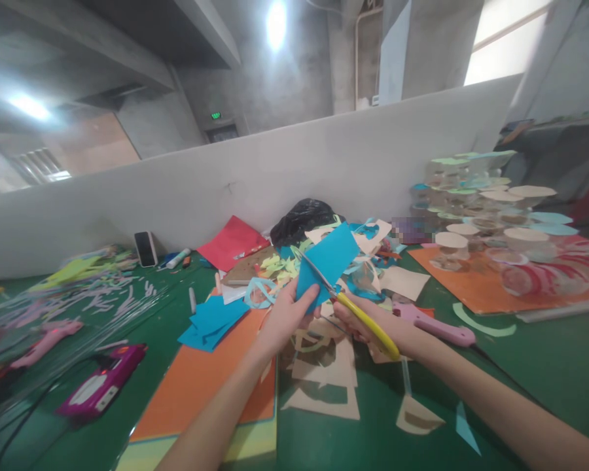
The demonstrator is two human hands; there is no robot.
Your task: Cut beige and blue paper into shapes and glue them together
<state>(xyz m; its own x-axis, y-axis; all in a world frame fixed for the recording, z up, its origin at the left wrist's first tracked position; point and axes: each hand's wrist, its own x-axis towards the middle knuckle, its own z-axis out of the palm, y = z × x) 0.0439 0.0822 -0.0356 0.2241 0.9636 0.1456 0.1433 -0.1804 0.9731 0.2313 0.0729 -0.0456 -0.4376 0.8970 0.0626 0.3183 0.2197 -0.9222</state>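
Note:
In the middle of the head view, my left hand (294, 307) pinches a sheet of blue paper (331, 258) by its lower left part, thumb on top. My right hand (360, 317) is closed round the yellow handle of a pair of scissors (368, 320). The scissor blades lie against the blue paper, pointing up and left; I cannot tell how deep any cut runs. More blue paper pieces (213, 322) lie left of my left hand on an orange sheet stack (201, 379). Beige paper offcuts (324, 392) spread below both hands.
A pink glue gun (436, 325) lies right of my right hand. Stacked clear cups with paper discs (500, 209) stand at right on orange paper (456, 288). A black plastic bag (304, 219), a phone (145, 249), paper strips and a magenta device (103, 383) occupy the back and left.

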